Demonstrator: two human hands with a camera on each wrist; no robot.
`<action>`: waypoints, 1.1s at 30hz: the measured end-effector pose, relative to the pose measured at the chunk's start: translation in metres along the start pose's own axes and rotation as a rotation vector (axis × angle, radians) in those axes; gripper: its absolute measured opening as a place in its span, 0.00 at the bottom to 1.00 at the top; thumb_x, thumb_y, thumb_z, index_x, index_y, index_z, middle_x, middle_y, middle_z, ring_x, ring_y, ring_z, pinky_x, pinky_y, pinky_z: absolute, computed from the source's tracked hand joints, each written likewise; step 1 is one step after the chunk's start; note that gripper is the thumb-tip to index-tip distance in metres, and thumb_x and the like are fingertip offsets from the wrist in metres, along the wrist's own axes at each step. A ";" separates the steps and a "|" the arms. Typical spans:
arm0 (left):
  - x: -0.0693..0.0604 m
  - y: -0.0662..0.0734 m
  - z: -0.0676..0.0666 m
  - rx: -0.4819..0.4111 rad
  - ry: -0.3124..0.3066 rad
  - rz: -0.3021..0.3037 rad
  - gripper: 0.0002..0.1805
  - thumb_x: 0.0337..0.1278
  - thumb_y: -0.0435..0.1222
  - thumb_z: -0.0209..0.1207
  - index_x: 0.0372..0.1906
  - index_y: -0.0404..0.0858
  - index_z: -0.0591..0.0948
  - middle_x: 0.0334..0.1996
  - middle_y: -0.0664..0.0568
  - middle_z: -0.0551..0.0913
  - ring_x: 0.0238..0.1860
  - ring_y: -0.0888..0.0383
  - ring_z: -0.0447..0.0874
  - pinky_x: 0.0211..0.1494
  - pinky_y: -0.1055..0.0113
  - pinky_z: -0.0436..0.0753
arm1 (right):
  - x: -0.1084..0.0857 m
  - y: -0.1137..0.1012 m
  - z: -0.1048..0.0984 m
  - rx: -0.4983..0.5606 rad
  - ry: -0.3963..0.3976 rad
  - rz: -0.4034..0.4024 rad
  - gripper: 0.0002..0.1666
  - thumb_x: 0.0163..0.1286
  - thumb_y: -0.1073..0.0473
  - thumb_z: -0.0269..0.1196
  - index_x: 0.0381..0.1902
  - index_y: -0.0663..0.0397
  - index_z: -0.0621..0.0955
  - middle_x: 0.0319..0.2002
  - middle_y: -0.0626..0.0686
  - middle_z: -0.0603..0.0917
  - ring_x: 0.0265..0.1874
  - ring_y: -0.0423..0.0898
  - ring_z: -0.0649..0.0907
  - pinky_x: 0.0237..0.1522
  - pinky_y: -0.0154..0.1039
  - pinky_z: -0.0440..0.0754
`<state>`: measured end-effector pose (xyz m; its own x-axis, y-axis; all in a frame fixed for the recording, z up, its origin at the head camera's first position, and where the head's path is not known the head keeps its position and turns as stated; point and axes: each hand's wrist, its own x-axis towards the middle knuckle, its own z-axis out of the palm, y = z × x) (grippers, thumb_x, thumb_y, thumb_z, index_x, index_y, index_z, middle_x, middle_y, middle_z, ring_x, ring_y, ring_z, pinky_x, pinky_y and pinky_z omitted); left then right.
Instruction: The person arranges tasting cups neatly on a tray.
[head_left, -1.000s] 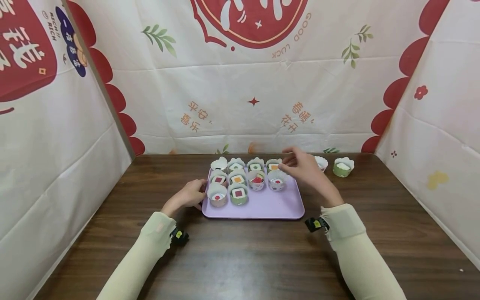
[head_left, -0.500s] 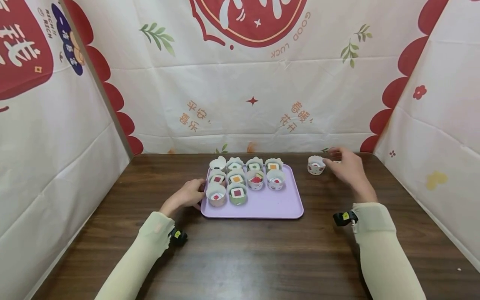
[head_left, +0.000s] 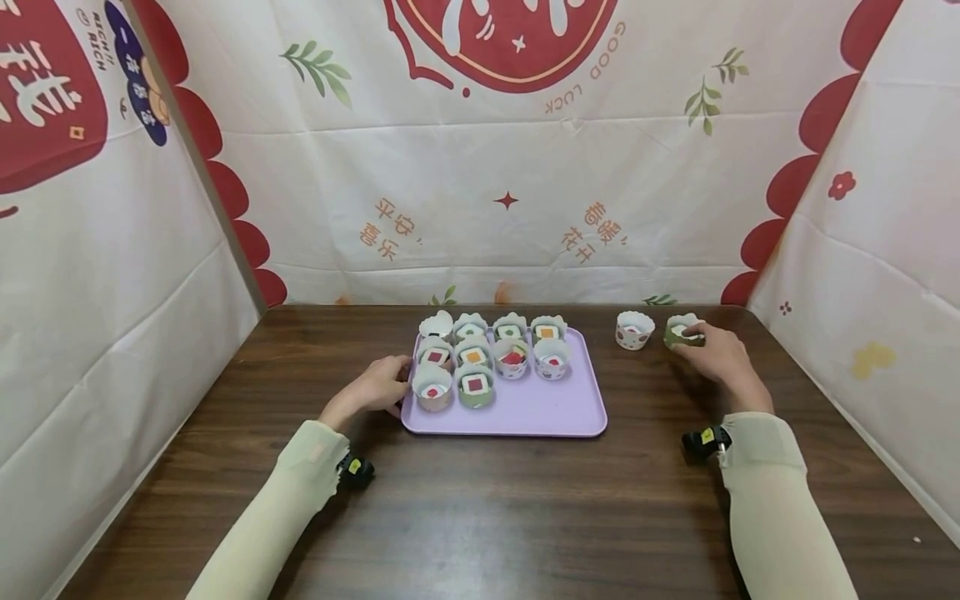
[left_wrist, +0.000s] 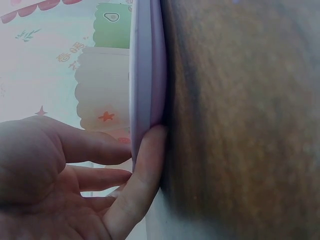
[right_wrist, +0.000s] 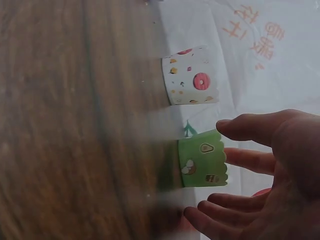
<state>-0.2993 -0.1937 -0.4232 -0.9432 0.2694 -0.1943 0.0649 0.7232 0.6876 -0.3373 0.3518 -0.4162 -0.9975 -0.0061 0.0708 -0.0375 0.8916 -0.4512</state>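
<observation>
In the head view a lilac tray (head_left: 540, 408) carries several paper baking cups, with small pieces inside, some white with coloured centres. My left hand (head_left: 375, 385) holds the tray's left edge, its fingers (left_wrist: 147, 155) against the rim in the left wrist view. At the back right, my right hand (head_left: 716, 358) reaches round a green paper baking cup (right_wrist: 202, 160) with an avocado print. Its thumb lies near the scalloped rim, and the other fingers are spread apart. A white baking cup with a donut print (right_wrist: 192, 77) stands to the left of the green one.
All stands on a dark wooden table (head_left: 480, 517). A white printed cloth (head_left: 465, 167) hangs close behind the table's back edge, with more cloth at both sides. The tray's front right part shows bare lilac surface.
My right hand has moved right from above the tray's back right corner, past the white cup, to the green cup. The left hand stays at the tray edge.
</observation>
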 end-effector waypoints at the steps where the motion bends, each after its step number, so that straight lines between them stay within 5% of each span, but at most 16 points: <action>1: 0.000 0.000 0.000 0.000 -0.001 0.000 0.29 0.69 0.26 0.52 0.73 0.23 0.65 0.52 0.32 0.79 0.41 0.47 0.85 0.30 0.62 0.91 | 0.000 0.001 0.001 0.003 0.000 0.000 0.34 0.75 0.48 0.58 0.65 0.72 0.71 0.61 0.82 0.72 0.59 0.79 0.72 0.61 0.73 0.71; 17: -0.002 0.002 -0.001 0.003 -0.007 -0.005 0.29 0.69 0.27 0.53 0.72 0.23 0.65 0.52 0.31 0.78 0.41 0.47 0.85 0.30 0.61 0.91 | -0.005 0.008 0.003 0.053 0.006 0.056 0.28 0.70 0.51 0.65 0.54 0.70 0.74 0.54 0.77 0.77 0.48 0.69 0.76 0.47 0.61 0.78; 25: -0.002 0.003 -0.001 0.002 -0.010 -0.001 0.30 0.69 0.26 0.52 0.73 0.23 0.64 0.52 0.31 0.78 0.41 0.47 0.85 0.31 0.61 0.91 | -0.005 0.007 0.003 0.039 0.041 0.073 0.21 0.65 0.50 0.70 0.41 0.64 0.79 0.41 0.69 0.81 0.42 0.64 0.74 0.36 0.45 0.72; 33: -0.003 0.003 -0.001 0.004 -0.007 -0.002 0.30 0.69 0.26 0.53 0.73 0.23 0.64 0.53 0.30 0.78 0.41 0.47 0.85 0.31 0.61 0.91 | -0.005 0.005 0.004 0.037 0.047 0.089 0.18 0.65 0.51 0.69 0.34 0.63 0.82 0.36 0.66 0.80 0.40 0.62 0.72 0.34 0.43 0.69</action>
<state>-0.2968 -0.1925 -0.4201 -0.9410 0.2724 -0.2007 0.0643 0.7263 0.6843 -0.3324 0.3548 -0.4229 -0.9931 0.0944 0.0697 0.0483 0.8703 -0.4902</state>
